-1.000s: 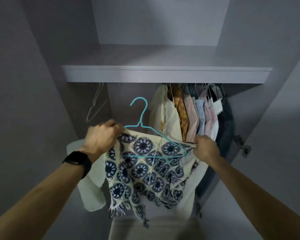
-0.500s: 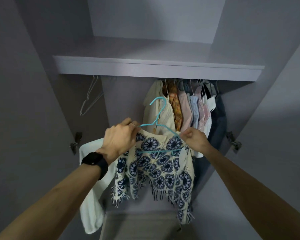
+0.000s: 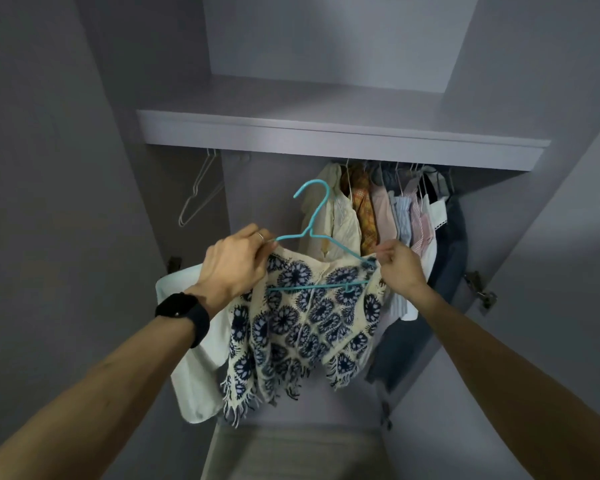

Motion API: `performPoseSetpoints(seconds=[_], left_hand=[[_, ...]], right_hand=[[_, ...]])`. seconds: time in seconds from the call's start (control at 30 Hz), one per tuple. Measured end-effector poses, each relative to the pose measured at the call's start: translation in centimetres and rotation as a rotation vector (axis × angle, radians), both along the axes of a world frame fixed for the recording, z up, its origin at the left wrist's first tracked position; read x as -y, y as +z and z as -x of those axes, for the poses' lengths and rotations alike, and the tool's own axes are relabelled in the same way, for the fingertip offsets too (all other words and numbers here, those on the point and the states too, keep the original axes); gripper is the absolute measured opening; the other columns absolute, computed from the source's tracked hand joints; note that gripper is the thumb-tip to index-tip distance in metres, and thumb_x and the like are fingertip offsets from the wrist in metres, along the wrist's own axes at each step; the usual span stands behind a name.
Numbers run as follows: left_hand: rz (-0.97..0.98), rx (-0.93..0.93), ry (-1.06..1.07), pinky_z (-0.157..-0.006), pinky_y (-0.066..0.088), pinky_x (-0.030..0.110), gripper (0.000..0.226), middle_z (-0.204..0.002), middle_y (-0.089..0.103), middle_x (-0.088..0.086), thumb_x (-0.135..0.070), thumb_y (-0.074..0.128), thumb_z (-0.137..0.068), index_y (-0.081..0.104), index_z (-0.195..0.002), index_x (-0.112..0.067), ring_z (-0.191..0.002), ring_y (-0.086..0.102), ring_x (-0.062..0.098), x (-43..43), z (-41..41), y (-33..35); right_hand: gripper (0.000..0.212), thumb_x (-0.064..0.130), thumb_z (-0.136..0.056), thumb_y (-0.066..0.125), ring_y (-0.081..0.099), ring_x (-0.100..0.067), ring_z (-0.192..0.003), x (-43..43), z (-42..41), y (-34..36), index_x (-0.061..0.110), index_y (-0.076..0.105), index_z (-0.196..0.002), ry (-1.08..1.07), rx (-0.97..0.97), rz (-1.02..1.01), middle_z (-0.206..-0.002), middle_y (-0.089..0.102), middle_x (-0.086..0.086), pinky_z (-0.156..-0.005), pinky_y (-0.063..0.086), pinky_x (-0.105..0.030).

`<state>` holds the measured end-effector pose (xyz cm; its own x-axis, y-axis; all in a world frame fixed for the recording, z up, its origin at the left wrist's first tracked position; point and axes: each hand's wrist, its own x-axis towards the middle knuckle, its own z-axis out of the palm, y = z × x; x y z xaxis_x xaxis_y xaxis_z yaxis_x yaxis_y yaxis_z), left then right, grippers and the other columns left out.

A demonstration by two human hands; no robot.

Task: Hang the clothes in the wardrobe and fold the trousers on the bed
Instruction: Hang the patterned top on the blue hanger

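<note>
- Now the crochet top [image 3: 305,317] hangs on the teal hanger [image 3: 308,234], held in mid-air inside the open wardrobe, below the shelf [image 3: 326,136] and just left of the hung shirts [image 3: 385,216].
- Left hand [image 3: 234,268]: fingers curled, pinching the hanger's left shoulder together with the top's edge.
- Right hand [image 3: 397,268]: pinching the right shoulder end and the fabric there.
- Change over the last second: hanger and top have been raised and carried farther in. The hook now stands upright in front of the cream shirt.
- Hook not yet on the rail, which the shelf edge hides.
- Judgement: dressing the hanger looks finished, and hooking on comes next, probably in the gap between the bare white hanger [image 3: 186,208] and the shirts.
- White cloth [image 3: 194,375] hangs behind the left forearm. Trousers not in view.
</note>
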<state>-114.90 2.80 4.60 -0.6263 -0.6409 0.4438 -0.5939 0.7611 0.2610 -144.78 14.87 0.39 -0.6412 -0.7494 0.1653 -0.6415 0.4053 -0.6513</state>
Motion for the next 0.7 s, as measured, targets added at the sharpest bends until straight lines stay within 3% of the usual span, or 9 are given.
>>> performPoseSetpoints(seconds=[0.13, 0.2, 0.27, 0.37, 0.43, 0.47, 0.53, 0.6, 0.7], left_hand=[[-0.083, 0.025, 0.082, -0.072, 0.052, 0.044, 0.030, -0.109, 0.055, -0.004, -0.041, 0.040, -0.105, 0.062, -0.121, -0.027, -0.092, 0.064, 0.036, -1.6, 1.6, -0.3], [-0.122, 0.019, 0.129, -0.073, 0.050, 0.043, 0.030, -0.112, 0.054, -0.004, -0.040, 0.039, -0.106, 0.061, -0.123, -0.027, -0.095, 0.063, 0.036, -2.3, 2.4, -0.8], [-0.160, -0.026, 0.135, -0.074, 0.050, 0.041, 0.031, -0.110, 0.054, -0.005, -0.040, 0.041, -0.106, 0.062, -0.125, -0.027, -0.097, 0.063, 0.032, -2.3, 2.2, -1.2], [-0.186, -0.200, 0.026, -0.075, 0.053, 0.039, 0.026, -0.097, 0.055, -0.012, -0.040, 0.053, -0.103, 0.070, -0.118, -0.028, -0.089, 0.063, 0.019, -1.2, 0.5, -1.2], [-0.200, -0.319, -0.023, -0.076, 0.053, 0.037, 0.022, -0.092, 0.059, -0.012, -0.038, 0.061, -0.099, 0.074, -0.112, -0.026, -0.082, 0.062, 0.011, -0.3, -0.7, -0.8], [-0.214, -0.368, -0.029, -0.077, 0.053, 0.036, 0.020, -0.092, 0.061, -0.011, -0.036, 0.064, -0.098, 0.076, -0.110, -0.025, -0.081, 0.062, 0.009, 0.0, -1.0, -0.3], [-0.246, -0.440, 0.001, -0.082, 0.052, 0.034, 0.014, -0.092, 0.065, -0.012, -0.034, 0.068, -0.096, 0.078, -0.103, -0.027, -0.086, 0.063, 0.006, 0.2, -1.3, 0.7], [-0.375, -0.653, 0.056, -0.088, 0.053, 0.034, 0.015, -0.090, 0.071, -0.010, -0.036, 0.068, -0.095, 0.078, -0.088, -0.028, -0.089, 0.065, 0.005, -0.5, -1.3, 1.8], [-0.620, -0.973, -0.062, -0.088, 0.053, 0.033, 0.037, -0.084, 0.075, -0.001, -0.046, 0.063, -0.097, 0.075, -0.076, -0.018, -0.085, 0.069, 0.012, -2.1, -1.1, 4.3]], right_hand=[[0.014, 0.010, -0.101, 0.056, 0.059, -0.010, -0.099, 1.5, -4.9, 2.2, 0.013, 0.064, -0.112, 0.158, 0.250, 0.226, -0.104, 0.064, 0.003, -0.074, 0.044, -0.005], [0.011, 0.012, -0.100, 0.059, 0.060, -0.006, -0.099, 1.6, -7.8, 2.4, 0.019, 0.066, -0.107, 0.258, 0.314, 0.263, -0.106, 0.066, 0.006, -0.087, 0.046, -0.009], [0.016, 0.013, -0.098, 0.063, 0.062, -0.003, -0.097, 0.2, -9.4, 1.5, 0.029, 0.065, -0.100, 0.358, 0.342, 0.227, -0.106, 0.068, 0.006, -0.088, 0.048, -0.017], [0.026, 0.027, -0.091, 0.074, 0.064, -0.004, -0.086, -1.9, -7.4, 0.5, 0.033, 0.061, -0.113, 0.351, 0.168, 0.192, -0.124, 0.058, 0.005, -0.082, 0.054, -0.027], [0.059, 0.044, -0.089, 0.073, 0.060, -0.003, -0.097, -1.6, -4.6, 1.4, 0.041, 0.045, -0.140, 0.308, -0.044, 0.081, -0.140, 0.040, 0.013, -0.094, 0.050, -0.035], [0.065, 0.049, -0.091, 0.069, 0.057, -0.005, -0.104, -0.8, -3.8, 2.2, 0.040, 0.038, -0.148, 0.337, -0.125, 0.007, -0.141, 0.042, 0.013, -0.097, 0.046, -0.036], [0.051, 0.051, -0.098, 0.056, 0.062, -0.012, -0.095, 0.8, -3.2, 3.3, 0.029, 0.051, -0.144, 0.415, -0.259, -0.098, -0.114, 0.064, 0.006, -0.081, 0.048, -0.031], [0.042, 0.048, -0.102, 0.048, 0.060, -0.015, -0.071, 2.2, -3.3, 3.4, 0.018, 0.068, -0.123, 0.441, -0.380, -0.101, -0.079, 0.065, 0.004, -0.062, 0.041, -0.030], [0.035, 0.042, -0.103, 0.051, 0.056, -0.019, -0.064, 2.9, -3.9, 3.2, 0.016, 0.074, -0.108, 0.391, -0.404, 0.046, -0.067, 0.059, 0.003, -0.058, 0.034, -0.031]])
